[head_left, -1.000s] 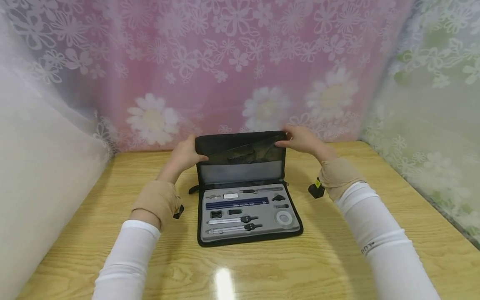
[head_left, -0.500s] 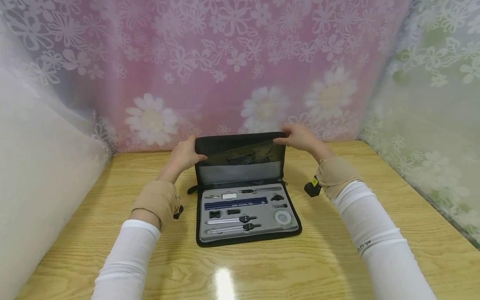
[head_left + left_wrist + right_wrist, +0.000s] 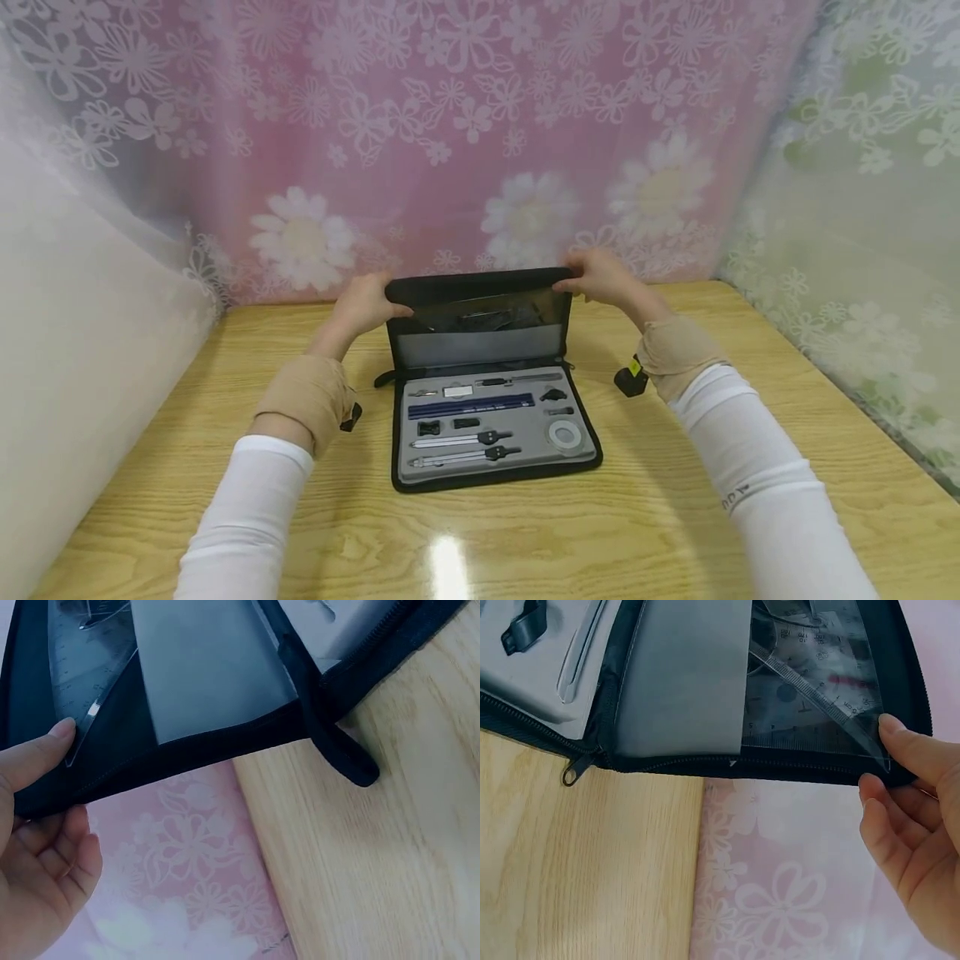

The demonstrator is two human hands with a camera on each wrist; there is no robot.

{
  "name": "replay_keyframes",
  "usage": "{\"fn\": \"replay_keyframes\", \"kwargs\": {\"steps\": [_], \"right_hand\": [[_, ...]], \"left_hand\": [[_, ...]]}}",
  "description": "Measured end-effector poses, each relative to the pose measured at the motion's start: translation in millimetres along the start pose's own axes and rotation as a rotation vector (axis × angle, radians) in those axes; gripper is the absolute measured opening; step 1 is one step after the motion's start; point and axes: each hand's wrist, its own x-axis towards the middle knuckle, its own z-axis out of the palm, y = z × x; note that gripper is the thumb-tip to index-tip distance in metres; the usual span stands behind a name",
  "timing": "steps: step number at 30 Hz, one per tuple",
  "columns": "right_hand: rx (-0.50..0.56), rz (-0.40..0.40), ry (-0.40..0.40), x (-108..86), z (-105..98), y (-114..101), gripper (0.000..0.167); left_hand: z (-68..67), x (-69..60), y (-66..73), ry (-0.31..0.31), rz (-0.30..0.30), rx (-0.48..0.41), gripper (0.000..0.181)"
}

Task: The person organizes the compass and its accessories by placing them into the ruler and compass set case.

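A black zippered drawing-set case point(image 3: 498, 482) lies open on the table, its lid point(image 3: 480, 286) standing raised at the back. My left hand point(image 3: 365, 303) grips the lid's left upper edge, thumb inside and fingers curled behind. At the opposite corner, my right hand point(image 3: 603, 277) pinches the lid the same way. Clear rulers, including a set square point(image 3: 810, 686), sit in the lid pocket; the right thumb is at its tip. In the grey tray lie two compasses point(image 3: 461, 442), blue pencils point(image 3: 471, 406), a white eraser point(image 3: 457, 392), a round white roll point(image 3: 565, 436) and small black pieces.
The wooden table point(image 3: 480, 542) carries the case near its far side. A pink flowered curtain point(image 3: 420, 167) hangs close behind the lid, with pale curtains at both sides. A strap point(image 3: 337, 750) sticks out at the case's left hinge; a zipper pull point(image 3: 574, 771) hangs at the right.
The lid's top edge sits slightly lower in the head view, and the left hand has shifted a little leftward with it. Both hands keep their hold; the tray items have not moved.
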Motion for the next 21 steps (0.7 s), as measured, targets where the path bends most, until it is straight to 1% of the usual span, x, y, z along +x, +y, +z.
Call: {"fn": "replay_keyframes", "kwargs": {"steps": [2, 4, 5, 7, 9, 11, 12, 15, 16, 18, 21], "right_hand": [[-0.026, -0.03, -0.002, -3.2, 0, -1, 0.016], [-0.066, -0.081, 0.0, -7.6, 0, -3, 0.019], [-0.097, -0.118, 0.004, -10.1, 0, -3, 0.02], [-0.155, -0.201, 0.018, -15.8, 1, -4, 0.021], [-0.207, -0.27, 0.038, -22.9, 2, -4, 0.018], [-0.252, -0.322, 0.053, -31.4, 4, -4, 0.013], [-0.271, -0.337, 0.055, -36.2, 5, -5, 0.011], [-0.331, -0.391, 0.057, -53.1, 9, -8, 0.01], [-0.356, -0.424, 0.059, -58.8, 11, -9, 0.01], [-0.408, -0.509, 0.08, -69.9, 15, -10, 0.011], [-0.487, -0.63, 0.113, -85.5, 23, -10, 0.014]], "left_hand": [[-1.6, -1.5, 0.2, -0.015, 0.012, -0.004, 0.072], [-2.7, -3.4, 0.3, -0.027, 0.029, -0.001, 0.07], [-3.1, -4.4, 0.3, -0.032, 0.038, 0.003, 0.069], [-3.6, -7.0, 0.3, -0.036, 0.068, 0.018, 0.061], [-4.0, -11.1, 1.5, -0.039, 0.111, 0.055, 0.056], [-4.0, -17.0, 3.0, -0.048, 0.16, 0.101, 0.051], [-3.8, -20.5, 3.9, -0.057, 0.186, 0.125, 0.043], [-2.3, -33.4, 7.4, -0.092, 0.246, 0.172, 0.029], [-1.3, -38.1, 8.2, -0.103, 0.27, 0.19, 0.027], [1.4, -47.3, 10.3, -0.106, 0.325, 0.241, 0.027], [9.2, -60.8, 11.4, -0.077, 0.422, 0.353, 0.023]]}}
